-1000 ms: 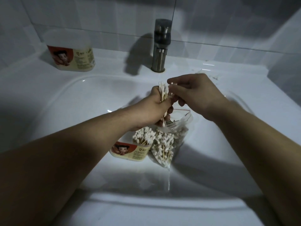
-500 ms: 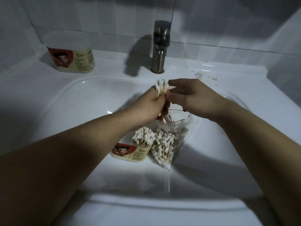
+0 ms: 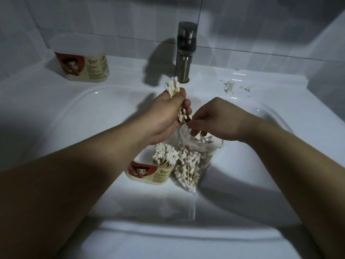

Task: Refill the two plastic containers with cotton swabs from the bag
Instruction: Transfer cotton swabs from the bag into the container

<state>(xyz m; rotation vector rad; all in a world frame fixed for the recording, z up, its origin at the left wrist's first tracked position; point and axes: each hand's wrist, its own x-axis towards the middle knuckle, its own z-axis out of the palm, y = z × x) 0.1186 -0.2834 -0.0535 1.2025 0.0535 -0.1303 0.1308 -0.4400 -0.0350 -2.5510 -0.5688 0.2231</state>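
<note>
White ceramic sink [image 3: 56, 118] sitting under a pale tiled wall [image 3: 93, 19], lighting dim. Metal faucet [image 3: 184, 53] standing back centre; white scraps [image 3: 229, 86] lying on the rim to its right.

Left hand [image 3: 166, 113] gripping a swab bundle [image 3: 172, 87] above the basin, fingers curled round its middle. The bundle's long axis is running near vertical, with heads sticking out above and below the fist.

Right hand [image 3: 218, 118] curling at the mouth of the clear bag [image 3: 194, 161], thumb and forefinger pinching a swab stick [image 3: 184, 122].

The bag is sitting in the basin, right against the open near container [image 3: 149, 172], whose swabs are standing heads up. The far container [image 3: 82, 66] is standing back left on the rim; can't tell its contents.
</note>
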